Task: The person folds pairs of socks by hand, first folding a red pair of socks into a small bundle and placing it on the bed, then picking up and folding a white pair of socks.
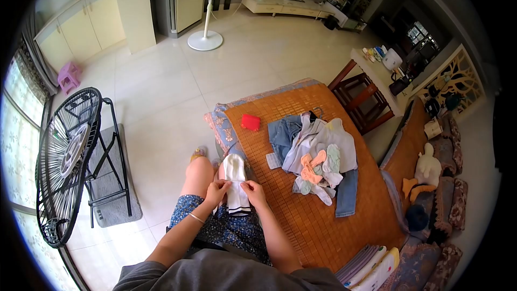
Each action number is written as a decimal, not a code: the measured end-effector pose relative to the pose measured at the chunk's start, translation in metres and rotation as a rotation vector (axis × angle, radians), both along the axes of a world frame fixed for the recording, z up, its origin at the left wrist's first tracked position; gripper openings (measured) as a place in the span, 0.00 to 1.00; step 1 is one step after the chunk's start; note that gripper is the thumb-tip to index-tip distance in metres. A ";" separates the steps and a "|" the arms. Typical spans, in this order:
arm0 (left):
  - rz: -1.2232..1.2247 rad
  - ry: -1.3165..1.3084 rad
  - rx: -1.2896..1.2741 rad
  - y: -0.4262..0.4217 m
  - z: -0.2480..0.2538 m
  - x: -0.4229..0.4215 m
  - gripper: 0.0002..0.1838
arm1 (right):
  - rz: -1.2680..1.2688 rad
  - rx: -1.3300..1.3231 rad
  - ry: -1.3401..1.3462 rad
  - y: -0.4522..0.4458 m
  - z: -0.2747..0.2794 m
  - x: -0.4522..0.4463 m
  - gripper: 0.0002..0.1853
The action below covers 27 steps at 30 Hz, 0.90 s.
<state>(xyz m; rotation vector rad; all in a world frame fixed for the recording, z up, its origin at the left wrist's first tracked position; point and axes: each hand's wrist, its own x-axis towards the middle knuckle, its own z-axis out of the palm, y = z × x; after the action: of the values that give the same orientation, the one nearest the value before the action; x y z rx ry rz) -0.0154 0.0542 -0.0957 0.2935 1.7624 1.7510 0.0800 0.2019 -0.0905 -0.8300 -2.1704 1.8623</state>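
Observation:
A white sock [235, 170] with dark stripes at its lower end lies over my lap and thigh. My left hand [216, 191] pinches its left edge, and my right hand [253, 192] pinches the right edge at about the same height. To the right, on the woven mat [280, 199], is a pile of clothes: a pale grey garment [342, 137], blue jeans [347, 194], peach socks [311, 168] and pale green socks [332, 157]. A small red object [250, 122] rests on the mat ahead of my hands.
Folded cloths [369, 269] are stacked at the mat's near right edge. A black wire chair [70, 156] stands on the left, a white fan [205, 40] ahead, and a wooden chair [363, 97] beyond the mat. A plush toy [428, 166] sits on the right.

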 end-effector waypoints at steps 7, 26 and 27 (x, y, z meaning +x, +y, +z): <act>-0.035 0.043 -0.190 -0.003 0.003 -0.004 0.15 | -0.020 0.118 -0.066 0.000 0.004 -0.002 0.13; -0.114 -0.062 -0.176 0.000 0.019 -0.003 0.14 | -0.032 -0.071 -0.037 -0.009 0.010 -0.013 0.10; -0.114 -0.062 -0.176 0.000 0.020 -0.002 0.14 | -0.062 -0.105 -0.043 -0.011 0.011 -0.013 0.10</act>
<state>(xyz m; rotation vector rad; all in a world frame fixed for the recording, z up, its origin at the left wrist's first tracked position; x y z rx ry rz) -0.0177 0.0544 -0.0757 0.2570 1.8051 1.4988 0.0673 0.1913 -0.0791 -0.9537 -2.0615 1.9596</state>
